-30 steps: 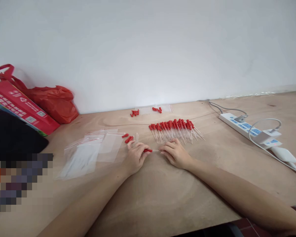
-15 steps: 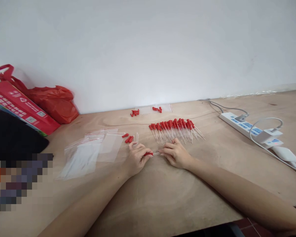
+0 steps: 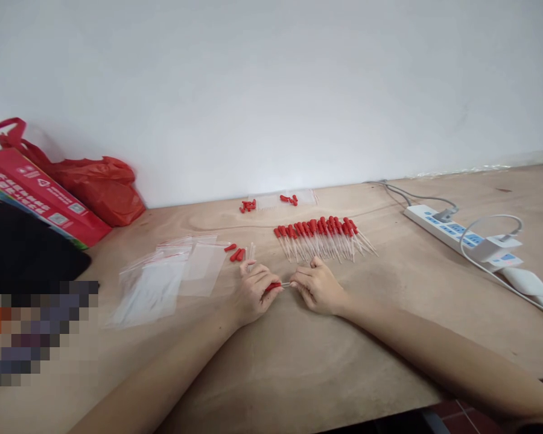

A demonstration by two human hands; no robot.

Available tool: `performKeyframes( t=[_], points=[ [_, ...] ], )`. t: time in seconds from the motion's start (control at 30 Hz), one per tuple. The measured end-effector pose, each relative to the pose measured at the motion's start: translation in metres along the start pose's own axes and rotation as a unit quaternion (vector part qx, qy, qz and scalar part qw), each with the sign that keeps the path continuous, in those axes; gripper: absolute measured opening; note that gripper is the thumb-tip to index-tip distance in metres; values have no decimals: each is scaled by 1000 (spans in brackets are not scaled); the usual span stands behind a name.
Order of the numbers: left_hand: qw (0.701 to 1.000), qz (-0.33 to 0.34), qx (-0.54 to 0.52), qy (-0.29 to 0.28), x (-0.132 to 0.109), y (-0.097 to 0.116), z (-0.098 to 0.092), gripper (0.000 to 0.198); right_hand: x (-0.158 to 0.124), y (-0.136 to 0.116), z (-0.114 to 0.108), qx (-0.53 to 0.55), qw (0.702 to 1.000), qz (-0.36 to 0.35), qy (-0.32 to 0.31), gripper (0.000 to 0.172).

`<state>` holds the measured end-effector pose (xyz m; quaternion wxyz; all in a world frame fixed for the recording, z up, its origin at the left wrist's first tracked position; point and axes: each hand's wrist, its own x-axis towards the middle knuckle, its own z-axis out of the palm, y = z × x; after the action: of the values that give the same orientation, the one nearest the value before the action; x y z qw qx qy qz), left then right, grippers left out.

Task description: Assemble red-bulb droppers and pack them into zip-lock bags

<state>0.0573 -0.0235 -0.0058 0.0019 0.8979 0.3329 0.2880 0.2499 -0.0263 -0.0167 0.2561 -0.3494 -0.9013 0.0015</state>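
Observation:
Between thumb and fingers, my left hand [image 3: 257, 290] pinches a red rubber dropper bulb [image 3: 273, 286]. My right hand [image 3: 319, 286] grips a thin clear glass tube [image 3: 287, 284], whose end meets the mouth of the bulb; how deep it sits inside I cannot tell. Just beyond my hands lies a row of red-topped droppers [image 3: 314, 232], their clear tips toward me. Several loose red bulbs [image 3: 238, 254] and a few clear tubes [image 3: 251, 252] rest past my left hand.
Clear zip bags [image 3: 163, 277] overlap on the wooden table [image 3: 271, 374] at left. More red bulbs [image 3: 248, 206] lie near the wall. A white power strip [image 3: 452, 232] with cables stands at right. Red bags [image 3: 102, 187] and a black item [image 3: 27, 241] are far left.
My right hand has shifted slightly left, toward my left hand, and less of the glass tube shows between them. The droppers and bags have stayed put.

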Motion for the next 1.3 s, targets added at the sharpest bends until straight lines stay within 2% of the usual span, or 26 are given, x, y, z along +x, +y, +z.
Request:
performKeyframes(
  t=[0.27,0.47,0.53,0.57,0.63,0.73,0.8,0.93,1.1,1.23,1.3],
  points=[
    [1000,21,17,6,0,-3,1,16,3,0,3,37,998,18,-42,24],
    [996,38,66,37,2,-13,-6,11,12,-4,-13,5,997,9,-76,23],
    [994,-4,87,62,2,-20,-8,21,17,-3,-18,10,996,41,-82,21],
    [991,-38,103,78,1,-24,-8,31,20,0,-20,16,993,81,-81,21],
    [977,-120,138,114,-1,-33,-7,42,28,8,-21,18,977,204,-60,24],
    [949,-225,168,141,-3,-44,-7,32,42,26,-17,-16,927,376,-6,26],
    [940,-266,167,131,-3,-47,-7,24,52,36,-12,-37,905,423,13,25],
    [933,-306,155,109,-2,-45,-9,21,64,43,-2,-62,890,452,1,25],
    [917,-358,139,112,-2,-50,-6,10,70,42,3,-83,880,466,-39,26],
    [936,-324,78,115,-4,-62,-2,10,72,41,3,-102,881,461,-35,27],
    [943,-308,58,111,-4,-67,0,12,73,35,4,-106,890,442,-26,27]
  ],
)
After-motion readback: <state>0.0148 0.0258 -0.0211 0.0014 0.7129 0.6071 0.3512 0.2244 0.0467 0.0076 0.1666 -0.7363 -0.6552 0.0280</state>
